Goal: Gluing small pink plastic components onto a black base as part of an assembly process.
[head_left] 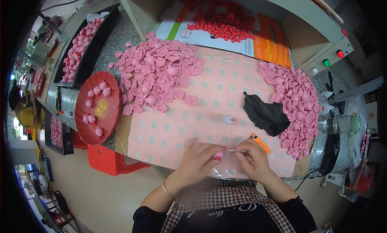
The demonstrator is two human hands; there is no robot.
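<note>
Near the front edge of the pink checked mat (193, 124), my left hand (196, 158) is closed on a small round pink piece with a red part (218, 156). Just to its right my right hand (254, 157) pinches a thin, pale, pointed thing (232, 150), its tip toward the pink piece. I cannot make out its kind. Beyond the hands lies a small clear item (228, 119), possibly a nozzle. A black cloth (266, 115) is spread to the right, with an orange card or packet (261, 144) by my right hand.
Pink petal-like pieces are heaped at left (161, 69) and rounder pink pieces at right (297, 112). A red scalloped plate (86, 120) holds several pink balls. Behind stands a cabinet (318, 31) with red pieces (219, 21) inside. A black tray (90, 57) and red stool (107, 160) are left.
</note>
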